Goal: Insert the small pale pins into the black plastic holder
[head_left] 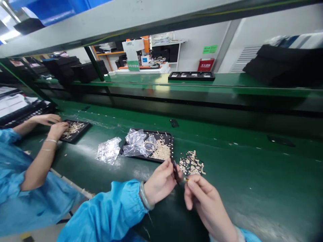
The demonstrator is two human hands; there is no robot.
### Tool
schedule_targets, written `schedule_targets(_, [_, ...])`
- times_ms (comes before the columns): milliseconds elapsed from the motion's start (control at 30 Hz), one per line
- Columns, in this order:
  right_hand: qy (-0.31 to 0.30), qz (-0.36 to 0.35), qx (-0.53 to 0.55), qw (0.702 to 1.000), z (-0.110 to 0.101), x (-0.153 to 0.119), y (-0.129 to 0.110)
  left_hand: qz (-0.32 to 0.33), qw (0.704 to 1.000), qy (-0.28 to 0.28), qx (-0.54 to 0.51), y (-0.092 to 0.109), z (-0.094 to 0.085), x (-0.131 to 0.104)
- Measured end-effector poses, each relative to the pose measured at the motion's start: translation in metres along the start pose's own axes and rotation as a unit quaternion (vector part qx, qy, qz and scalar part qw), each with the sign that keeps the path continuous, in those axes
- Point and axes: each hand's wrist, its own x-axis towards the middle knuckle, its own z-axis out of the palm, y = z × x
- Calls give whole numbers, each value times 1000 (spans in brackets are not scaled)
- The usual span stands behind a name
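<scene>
My left hand (160, 183) is closed around a thin, dark flat piece (176, 170), held on edge above the green bench; its exact kind does not show. Close beside it, my right hand (205, 196) pinches a tiny yellowish strip (186, 179) between thumb and forefinger. Just beyond both hands lies a loose heap of small beige and dark parts (192, 164). Behind my left hand sits a black tray (172, 141) with many small beige pieces (161, 150) and clear plastic bags (136, 143) in it.
Another clear bag of parts (109, 150) lies left of the tray. At far left, a co-worker's hands (59, 129) work over a second black tray (84, 129). A raised green shelf (151, 79) runs along the back, carrying a black compartment tray (191, 76). An overhead beam (141, 16) crosses above.
</scene>
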Motion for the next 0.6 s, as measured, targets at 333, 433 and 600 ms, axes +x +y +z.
schedule_targets(333, [9,0,-156,988,14,0,16,-36,958,-83,-272,2,-6,0])
schedule_targets(433, [12,8,-156,988,15,1,18,-36,959,-80,-269,1,-4,-1])
schedule_targets(600, [15,-1,-170,985,14,1,19,-43,961,-82,-261,2,-3,-3])
